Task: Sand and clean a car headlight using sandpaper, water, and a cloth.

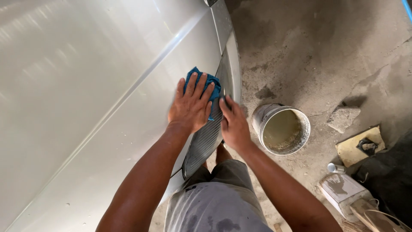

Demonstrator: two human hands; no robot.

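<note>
While the left hand is pressing a blue cloth flat against the silver car body, the wiping step looks to be in hand, right at the headlight. The left fingers are lying spread and extended over the cloth, pinning it to the panel just above the headlight's upper end rather than pinching it; only the cloth's top and right edges are showing past them. The right hand is resting on the outer edge of the headlight, beside the left hand, its fingers lying close together and curling lightly onto the lens and trim; it is holding nothing that can be seen.

Judging from this, the cleaning is sitting at the seam between panel and headlight, and the next stroke is calling for steady flat pressure, with the cloth being drawn along the ribbed lens while the right hand is steadying the edge.

Away from the headlight, on the concrete floor, a bucket with murky liquid is standing nearest, and farther off a small can and a flat board are lying.
</note>
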